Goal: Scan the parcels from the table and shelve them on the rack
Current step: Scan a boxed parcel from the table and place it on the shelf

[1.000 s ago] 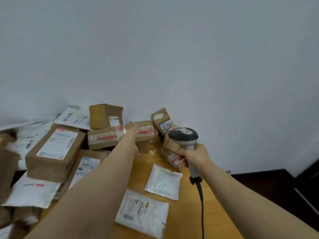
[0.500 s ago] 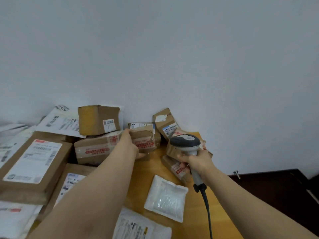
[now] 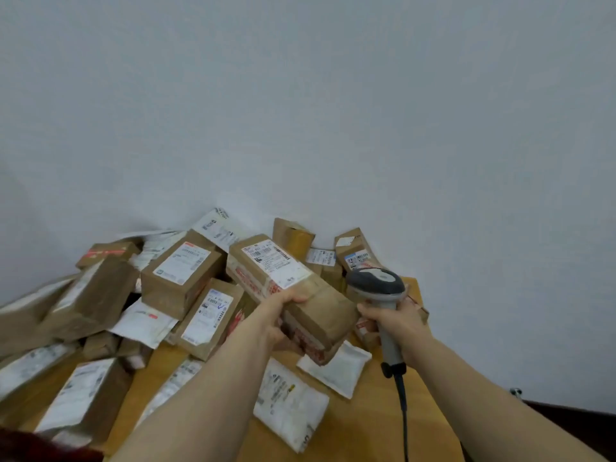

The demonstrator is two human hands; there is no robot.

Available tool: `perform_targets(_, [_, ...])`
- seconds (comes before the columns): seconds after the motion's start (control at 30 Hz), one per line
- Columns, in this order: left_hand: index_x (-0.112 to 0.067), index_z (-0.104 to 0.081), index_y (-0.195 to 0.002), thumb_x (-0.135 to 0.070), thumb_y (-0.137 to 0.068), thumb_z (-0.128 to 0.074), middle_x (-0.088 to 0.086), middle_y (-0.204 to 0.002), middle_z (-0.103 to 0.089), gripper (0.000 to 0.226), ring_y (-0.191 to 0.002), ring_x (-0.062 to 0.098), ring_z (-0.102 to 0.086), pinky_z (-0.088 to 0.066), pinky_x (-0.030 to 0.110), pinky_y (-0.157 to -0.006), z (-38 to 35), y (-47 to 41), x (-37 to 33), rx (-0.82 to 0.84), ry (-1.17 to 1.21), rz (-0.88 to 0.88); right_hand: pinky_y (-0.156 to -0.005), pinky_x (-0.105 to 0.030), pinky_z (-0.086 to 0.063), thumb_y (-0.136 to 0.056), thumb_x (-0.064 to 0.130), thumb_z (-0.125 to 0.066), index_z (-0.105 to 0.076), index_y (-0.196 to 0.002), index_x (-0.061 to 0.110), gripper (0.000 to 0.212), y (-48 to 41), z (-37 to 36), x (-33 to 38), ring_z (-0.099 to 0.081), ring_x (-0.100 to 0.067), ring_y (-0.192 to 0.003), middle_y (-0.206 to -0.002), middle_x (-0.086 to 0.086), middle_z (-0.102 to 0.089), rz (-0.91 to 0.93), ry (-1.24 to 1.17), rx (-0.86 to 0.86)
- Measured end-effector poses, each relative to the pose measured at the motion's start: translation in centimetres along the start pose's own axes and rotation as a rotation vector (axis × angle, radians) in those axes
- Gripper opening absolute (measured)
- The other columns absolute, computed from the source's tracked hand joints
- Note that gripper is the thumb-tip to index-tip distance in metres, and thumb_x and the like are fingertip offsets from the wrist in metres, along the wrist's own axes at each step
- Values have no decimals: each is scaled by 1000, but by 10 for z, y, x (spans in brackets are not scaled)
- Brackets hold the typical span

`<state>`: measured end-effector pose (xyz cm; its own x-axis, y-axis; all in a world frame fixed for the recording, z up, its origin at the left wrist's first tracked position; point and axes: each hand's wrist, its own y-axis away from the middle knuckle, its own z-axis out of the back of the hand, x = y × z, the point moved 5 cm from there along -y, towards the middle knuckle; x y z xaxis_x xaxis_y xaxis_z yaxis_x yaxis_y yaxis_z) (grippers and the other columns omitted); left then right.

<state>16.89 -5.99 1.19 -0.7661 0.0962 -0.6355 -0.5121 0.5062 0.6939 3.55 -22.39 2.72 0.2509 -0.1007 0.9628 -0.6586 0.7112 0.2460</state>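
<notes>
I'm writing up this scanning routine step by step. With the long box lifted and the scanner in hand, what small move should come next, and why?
Probably tip the scanner toward the white label on the long box. The left hand holds the box lifted with its label facing up, and the right hand holds the scanner beside it.

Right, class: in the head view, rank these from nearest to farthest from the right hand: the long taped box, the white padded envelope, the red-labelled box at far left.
1. Long taped box: just left of the right hand, held by the left hand.
2. White padded envelope: on the table, below and left.
3. Red-labelled box: far left, near the wall.
</notes>
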Motion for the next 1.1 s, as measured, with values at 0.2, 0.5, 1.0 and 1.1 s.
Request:
perform_targets(0.2, [-7, -61, -103, 6, -65, -71, 16, -100, -66, 42, -97, 34, -60, -53, 55, -78, 29, 59, 36, 34, -158, -125, -51, -26, -50, -77, 17, -80, -62, -91, 19, 23, 47, -13, -1, -65, -19, -82, -91, -4, -68, -18, -75, 149])
perform_targets(0.5, [-15, -54, -122, -27, -67, -80, 17, -124, -58, 63, -111, 38, -56, -51, 66, -74, 52, 105, 39, 12, -141, -230, -58, -27, -53, -77, 14, -80, -62, -101, 17, 29, 93, -30, 13, -63, -14, -87, -97, -1, -67, 52, 13, 320])
perform_targets(1.0, [-13, -50, -108, -18, -67, -85, 6, -95, -63, 54, -85, 25, -62, -57, 46, -73, 118, 147, 14, -356, -396, -402, -42, -24, -40, -78, 8, -76, -60, -73, 7, 17, 152, -84, 53, -44, -14, -38, -49, -5, -52, 151, 63, 529])
perform_targets(1.1, [-10, -49, -117, -18, -67, -85, 8, -100, -63, 62, -87, 27, -62, -56, 50, -79, 126, 150, 13, -374, -399, -399, -44, -22, -40, -79, 7, -74, -59, -71, 7, 17, 158, -89, 56, -43, -14, -38, -49, -5, -51, 170, 35, 542])
